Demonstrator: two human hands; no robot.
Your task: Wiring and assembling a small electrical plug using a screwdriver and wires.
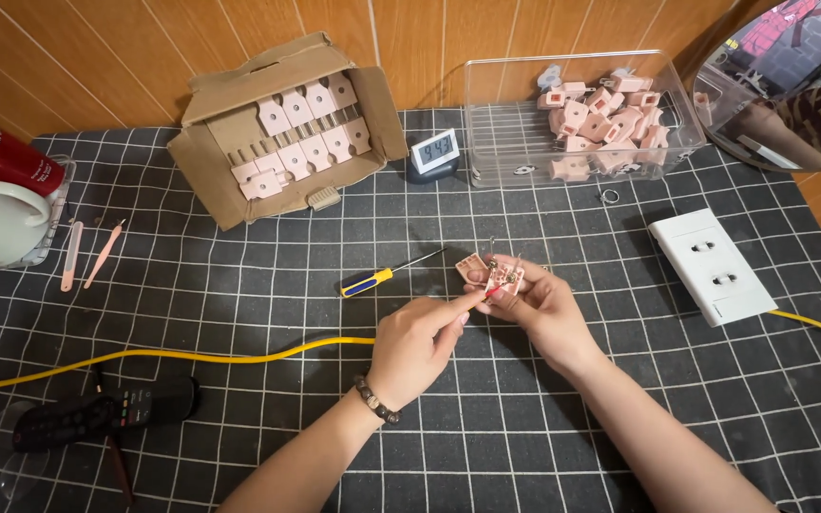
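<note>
The tabletop (620, 446) is covered by a black cloth with a white grid, backed by a wood-panelled wall. At the far left a cardboard box (203, 157) lies open on its side with rows of pink plug halves inside; at the far right a clear plastic bin (501, 142) holds a loose heap of the same pink parts. A white socket block (712, 266) sits to the right, and a yellow cable (192, 355) is run across the cloth from the left edge. A small digital clock (433, 152) stands between box and bin. A screwdriver (382, 276) with a blue and yellow handle lies just left of the hands, its long axis pointing up and right toward them.

Near the middle, a small pink plug part (498, 275) is held above the cloth. It is pinched by the fingers of the right hand (539, 309), which is curled beneath and behind it. The left hand (417, 350) is brought in from the lower left; its thumb and forefinger are pressed together, their tips touching the part's near edge. The part lies up and right of the left fingers; the right hand is nearer
</note>
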